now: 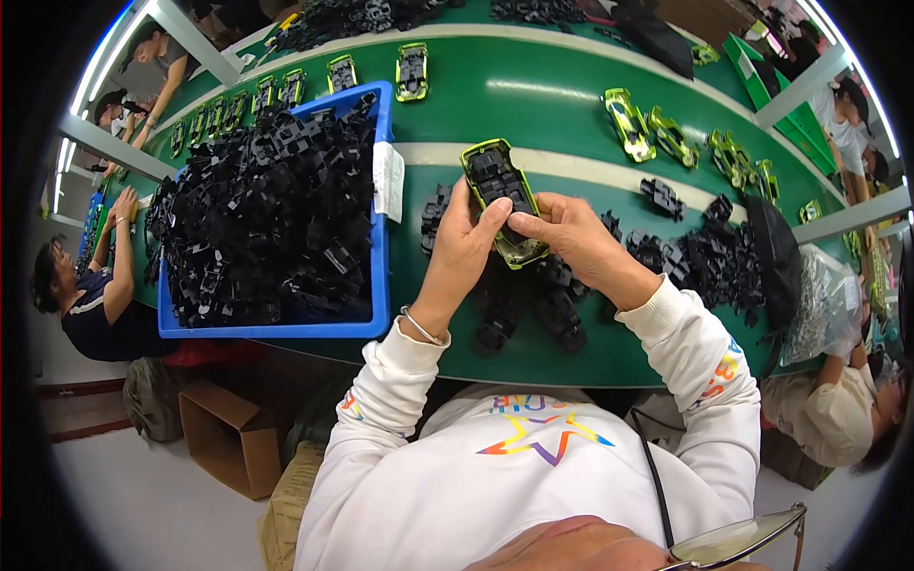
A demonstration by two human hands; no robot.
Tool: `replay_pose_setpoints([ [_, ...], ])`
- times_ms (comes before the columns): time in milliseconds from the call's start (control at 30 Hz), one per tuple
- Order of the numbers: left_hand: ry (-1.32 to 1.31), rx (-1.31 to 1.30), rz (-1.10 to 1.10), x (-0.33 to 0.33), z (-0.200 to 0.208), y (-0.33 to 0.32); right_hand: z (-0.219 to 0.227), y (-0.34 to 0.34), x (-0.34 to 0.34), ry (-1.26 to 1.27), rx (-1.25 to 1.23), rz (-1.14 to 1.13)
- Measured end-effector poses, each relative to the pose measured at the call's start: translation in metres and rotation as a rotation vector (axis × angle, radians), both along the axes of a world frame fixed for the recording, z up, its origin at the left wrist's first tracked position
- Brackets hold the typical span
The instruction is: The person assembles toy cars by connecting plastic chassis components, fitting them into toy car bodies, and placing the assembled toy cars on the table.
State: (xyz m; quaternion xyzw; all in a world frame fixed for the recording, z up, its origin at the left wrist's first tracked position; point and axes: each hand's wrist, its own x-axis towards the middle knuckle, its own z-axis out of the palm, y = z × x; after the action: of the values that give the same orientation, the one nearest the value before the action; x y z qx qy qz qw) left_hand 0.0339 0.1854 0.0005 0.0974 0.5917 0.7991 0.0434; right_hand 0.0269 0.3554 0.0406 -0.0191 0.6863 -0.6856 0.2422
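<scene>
Between my two hands is a lime-green toy car body shell [519,249], its open underside facing up. A black plastic interior piece [496,178] sits inside it, and both my thumbs press on that piece. My left hand [466,231] grips the shell's left side, with a bracelet at the wrist. Closed round its lower right side is my right hand [576,238]. Loose black plastic parts [560,317] lie on the green table just below the shell, partly in shadow. Another black part [663,198] rests right of my hands.
At left stands a blue bin [381,285] heaped with black parts [267,219]. Green shells [412,72] line the conveyor [533,86], with more shells [628,124] at right. A black bag [773,252] and a clear plastic bag [821,300] lie right. Other people work at both sides.
</scene>
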Motion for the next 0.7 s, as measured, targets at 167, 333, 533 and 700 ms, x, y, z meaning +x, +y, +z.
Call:
replay_pose_setpoints([
  [167,-0.001,0.183,0.277,0.0,-0.006,0.005,-0.006,0.003,-0.067,0.043,-0.004,-0.055],
  [333,0.063,0.056,0.278,0.004,-0.004,-0.01,-0.042,-0.002,-0.178,0.104,0.171,-0.257],
  [533,0.005,-0.006,0.228,-0.002,-0.002,-0.011,-0.084,-0.017,-0.273,0.202,0.156,-0.425],
  [700,-0.061,-0.012,0.183,0.0,-0.002,-0.012,-0.068,-0.027,-0.281,0.326,0.612,-0.191],
])
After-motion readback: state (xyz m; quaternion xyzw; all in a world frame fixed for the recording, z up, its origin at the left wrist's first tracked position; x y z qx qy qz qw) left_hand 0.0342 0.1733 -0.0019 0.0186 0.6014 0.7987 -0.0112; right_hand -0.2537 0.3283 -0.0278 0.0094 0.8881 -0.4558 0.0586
